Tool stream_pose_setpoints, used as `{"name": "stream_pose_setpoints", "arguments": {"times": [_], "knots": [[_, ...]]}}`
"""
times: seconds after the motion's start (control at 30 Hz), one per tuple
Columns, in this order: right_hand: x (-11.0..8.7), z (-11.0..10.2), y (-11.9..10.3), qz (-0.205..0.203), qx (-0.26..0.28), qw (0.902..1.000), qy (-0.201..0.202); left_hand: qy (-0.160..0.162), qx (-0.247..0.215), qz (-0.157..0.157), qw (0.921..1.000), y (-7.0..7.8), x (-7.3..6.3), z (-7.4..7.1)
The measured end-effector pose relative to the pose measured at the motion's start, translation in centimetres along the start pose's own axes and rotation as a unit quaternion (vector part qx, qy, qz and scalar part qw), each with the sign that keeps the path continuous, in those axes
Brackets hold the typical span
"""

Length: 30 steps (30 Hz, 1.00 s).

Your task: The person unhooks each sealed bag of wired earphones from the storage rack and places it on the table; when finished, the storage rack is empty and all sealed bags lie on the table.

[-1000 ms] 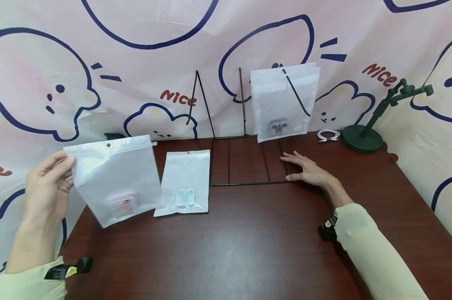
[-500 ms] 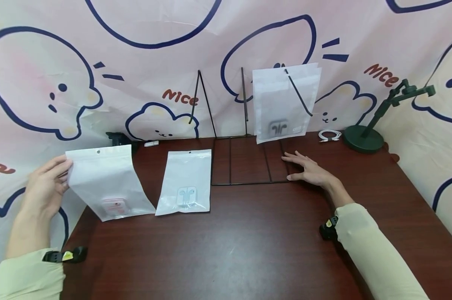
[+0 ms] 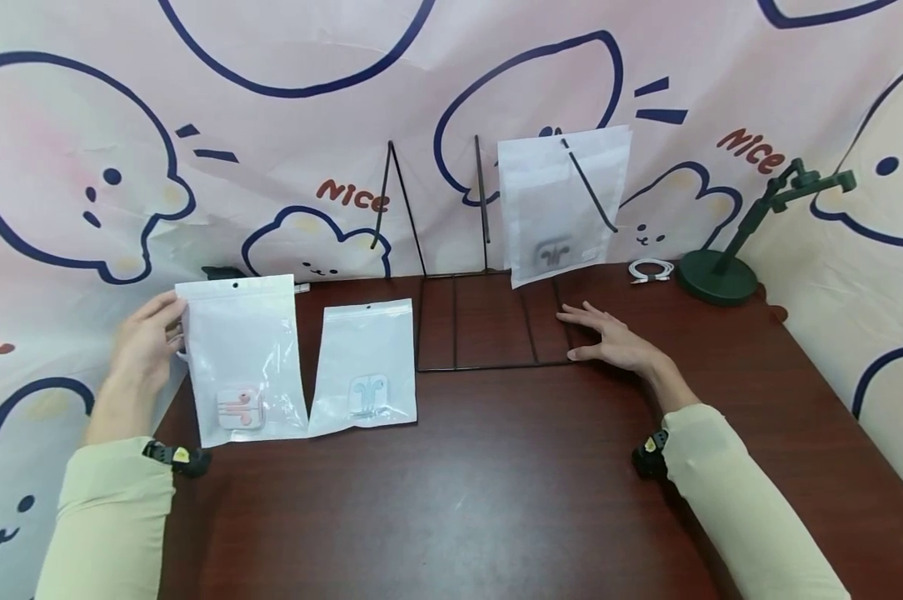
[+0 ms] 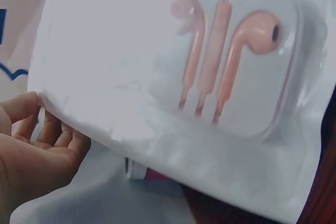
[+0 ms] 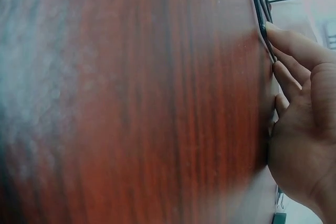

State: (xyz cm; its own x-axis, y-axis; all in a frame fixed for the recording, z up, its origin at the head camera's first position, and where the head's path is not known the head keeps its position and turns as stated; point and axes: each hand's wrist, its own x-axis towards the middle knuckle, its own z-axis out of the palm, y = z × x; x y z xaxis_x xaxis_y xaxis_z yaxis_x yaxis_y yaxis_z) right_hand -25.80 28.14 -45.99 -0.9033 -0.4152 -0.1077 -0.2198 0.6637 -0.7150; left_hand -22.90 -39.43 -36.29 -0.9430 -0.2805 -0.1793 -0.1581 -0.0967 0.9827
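Observation:
My left hand (image 3: 147, 337) pinches the upper left edge of a white zip bag (image 3: 245, 342) that holds pink earphones (image 4: 210, 56) in a clear case. Its lower part rests at the table's left side. Just right of it lies a second white zip bag (image 3: 369, 354) with blue-white earphones (image 3: 369, 395) inside. My right hand (image 3: 609, 340) rests with spread fingers at the right front corner of a black wire rack (image 3: 489, 367); in the right wrist view the thumb and fingers (image 5: 286, 77) touch the rack's wire. White bags (image 3: 560, 187) hang on the rack's right hook.
The rack's uprights and hooks (image 3: 390, 192) stand against the patterned backdrop. A coiled white cable (image 3: 651, 271) and a green stand (image 3: 721, 275) are at the back right of the brown table (image 3: 451, 500). Behind the held bag, a dark object (image 3: 222, 272) shows partly.
My left hand has moved right with the pink-earphone bag, which swung down to the table and now hangs nearly straight beside the other bag. The right hand has stayed in place.

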Motion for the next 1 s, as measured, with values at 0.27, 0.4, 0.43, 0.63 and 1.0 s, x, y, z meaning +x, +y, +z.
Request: {"name": "stream_pose_setpoints", "arguments": {"times": [0.27,0.4,0.43,0.63,1.0], "knots": [[0.1,-0.3,0.0,0.011,0.016,0.9998,0.002,-0.013,0.146,-0.029,0.9888,-1.4,1.8,2.8],[0.2,-0.3,0.3,0.010,0.014,0.9998,0.003,-0.037,0.190,-0.032,0.9805,-2.1,2.7,4.3],[0.2,-0.2,0.3,0.011,0.014,0.9998,0.004,-0.041,0.201,-0.032,0.9783,-2.4,2.8,4.7],[0.2,-0.1,0.4,0.014,0.022,0.9997,0.003,-0.038,0.249,-0.031,0.9673,-3.7,3.7,6.4],[0.1,-0.4,0.4,0.016,0.025,0.9996,-0.001,-0.044,0.276,-0.028,0.9597,-4.3,4.0,8.1]]}}
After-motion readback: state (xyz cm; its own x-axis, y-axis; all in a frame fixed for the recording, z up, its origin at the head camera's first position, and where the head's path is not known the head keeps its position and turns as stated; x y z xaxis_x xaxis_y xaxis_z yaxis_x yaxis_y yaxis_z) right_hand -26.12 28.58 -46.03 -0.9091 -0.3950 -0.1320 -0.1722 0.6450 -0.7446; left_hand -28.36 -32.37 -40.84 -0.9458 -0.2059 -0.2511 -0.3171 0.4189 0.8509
